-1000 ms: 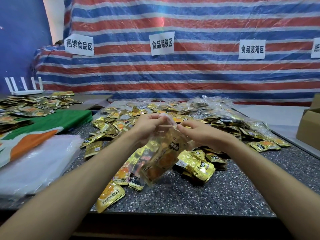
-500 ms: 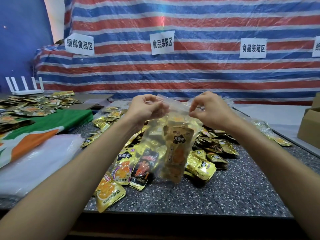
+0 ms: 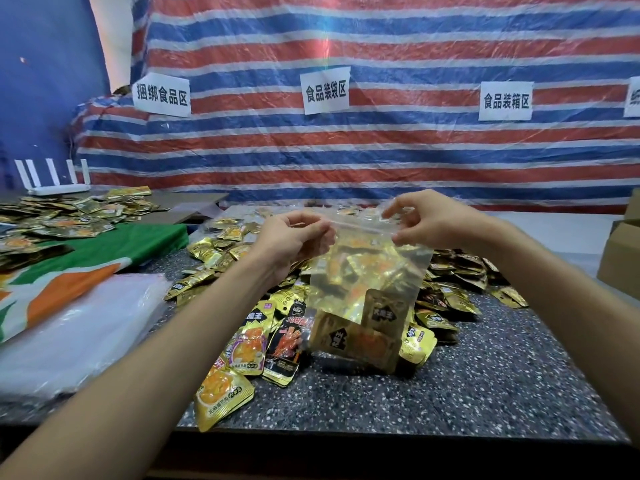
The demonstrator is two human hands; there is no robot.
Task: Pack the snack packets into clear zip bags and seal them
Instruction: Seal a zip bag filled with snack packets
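- Left hand (image 3: 294, 237): raised above the worktop's middle, fingers curled, thumb and fingertips pinching the left end of the zip bag's top strip.
- Right hand (image 3: 427, 225): level with the left, pinching the right end of the same strip; the other fingers are loosely bent above it.
- Clear zip bag (image 3: 363, 271): hangs upright between the two hands, its lower edge at or just above the heap. I cannot tell whether the seal is closed.
- Bagged snack packets (image 3: 379, 315): gold foil with black labels, settled in the bag's lower half.
- Loose snack packets (image 3: 450, 282): a gold and orange heap across the worktop's middle and far part, under and behind the bag.
- Single orange packet (image 3: 221, 393): lies flat near the worktop's front edge, left of the bag.
- Worktop (image 3: 485, 393): dark speckled stone, bare at the front right.
- Stack of clear plastic sheets (image 3: 69, 341): at the left edge.
- Cardboard box (image 3: 620, 258): beyond the right edge.
- Striped tarpaulin (image 3: 381, 150): behind the far edge, bearing white paper signs (image 3: 325, 90).
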